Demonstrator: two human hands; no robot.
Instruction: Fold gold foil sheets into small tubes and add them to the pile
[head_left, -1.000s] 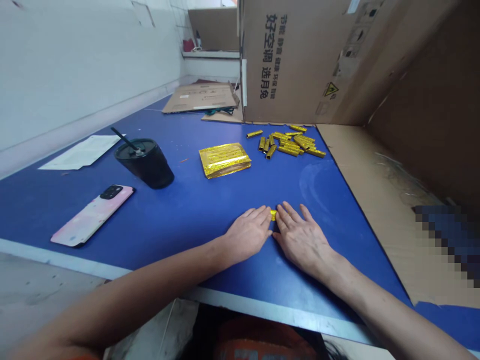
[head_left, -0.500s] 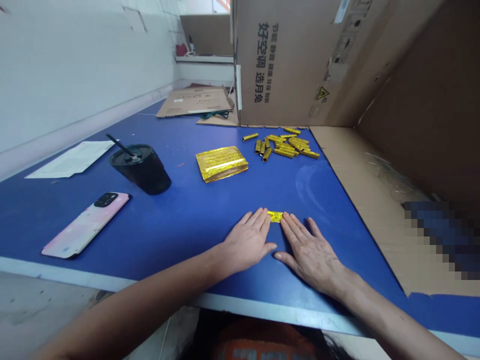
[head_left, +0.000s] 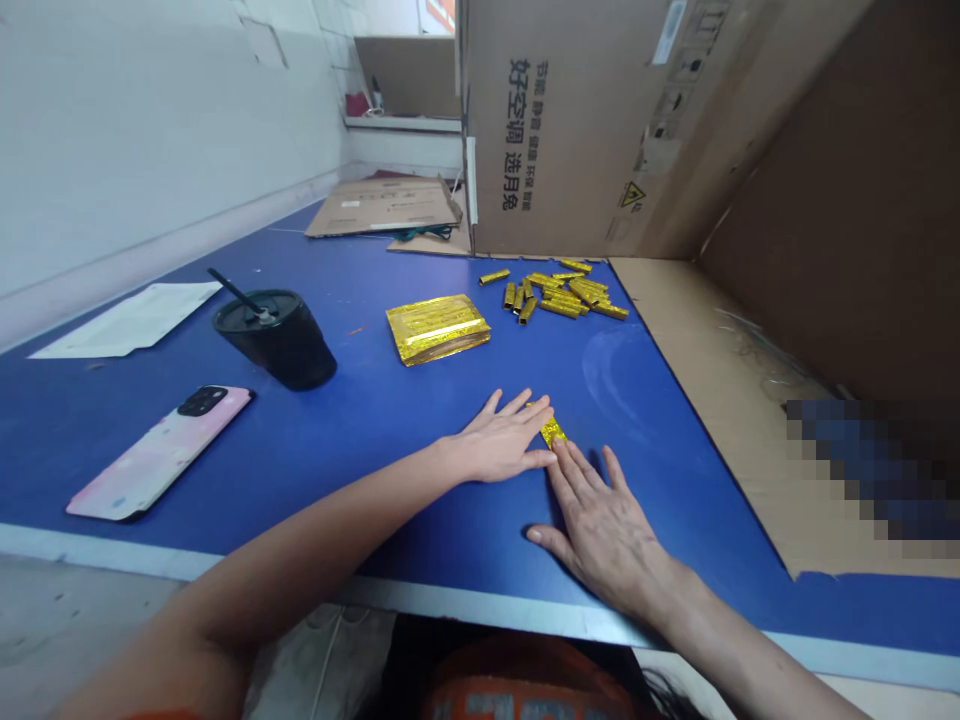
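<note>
Blue tabletop (head_left: 360, 440), as the head view shows, runs back to a printed cardboard panel (head_left: 570, 130); a gold foil strip (head_left: 553, 432) lies slantwise on it, under both hands' fingertips; the left hand (head_left: 504, 443) is spread flat over its far part, the right hand (head_left: 606, 528) extended onto its near end, neither gripping; it looks light, thin, slick and easily creased, best taken by the ends; the surface seems smooth; a white wall (head_left: 135, 130) stands left.
</note>
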